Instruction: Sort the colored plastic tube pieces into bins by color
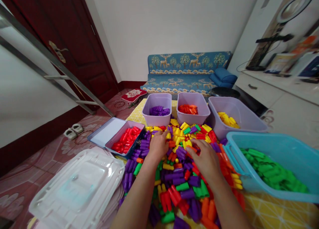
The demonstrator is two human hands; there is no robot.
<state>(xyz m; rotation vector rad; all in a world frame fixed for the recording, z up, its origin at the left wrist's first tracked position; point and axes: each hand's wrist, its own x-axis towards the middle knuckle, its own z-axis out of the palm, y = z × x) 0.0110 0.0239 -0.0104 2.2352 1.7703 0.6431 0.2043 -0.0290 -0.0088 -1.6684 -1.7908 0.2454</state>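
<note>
A wide pile of purple, red, yellow, green and orange plastic pieces (178, 181) covers the middle of the table. My left hand (159, 143) reaches over the upper part of the pile, its fingers bent toward some yellow pieces; whether it grips one cannot be made out. To its right, my right hand (204, 156) is over the pile with thumb and fingers spread, near orange and yellow pieces. Behind the pile, one lilac bin (157, 120) holds purple pieces, another lilac bin (193, 118) orange-red ones, and a third lilac bin (221, 126) yellow ones.
A blue bin (274, 139) with green pieces stands at the right. At the left are an open case (106, 132) of red pieces and a clear lid (82, 186). Further off are a patterned sofa (184, 71), a metal ladder (50, 58) and a white cabinet (286, 106).
</note>
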